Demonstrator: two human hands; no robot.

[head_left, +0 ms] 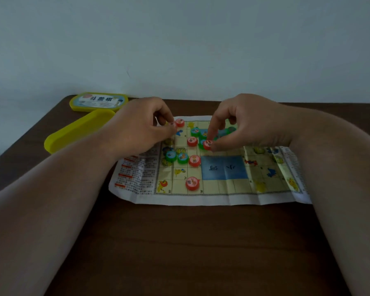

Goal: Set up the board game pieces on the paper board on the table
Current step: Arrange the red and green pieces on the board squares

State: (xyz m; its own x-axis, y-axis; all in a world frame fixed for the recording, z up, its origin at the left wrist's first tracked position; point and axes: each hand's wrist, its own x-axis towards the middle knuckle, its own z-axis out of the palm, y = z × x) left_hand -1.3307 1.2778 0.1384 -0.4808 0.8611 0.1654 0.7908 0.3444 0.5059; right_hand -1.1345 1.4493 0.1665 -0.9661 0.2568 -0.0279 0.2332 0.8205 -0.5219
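I see a dark brown table [179, 242] against a pale wall [179, 39]. The paper board [222, 189] lies creased on it. At far left lie a yellow box [73, 133] and its lid [98, 101]. My left hand [141, 127] pinches a red piece [173, 124]; my right hand [241, 122] pinches another red piece [208, 144].

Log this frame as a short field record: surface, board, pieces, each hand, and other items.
surface: dark brown table
board: creased paper board, lying flat, blue panel in its middle
pieces: red and green round discs clustered on the board's left half; one red disc sits apart near the front edge
left hand: left hand pinches a red piece at the board's far left corner
right hand: right hand pinches a red piece over the green discs
other items: yellow box and its labelled lid, far left of the table
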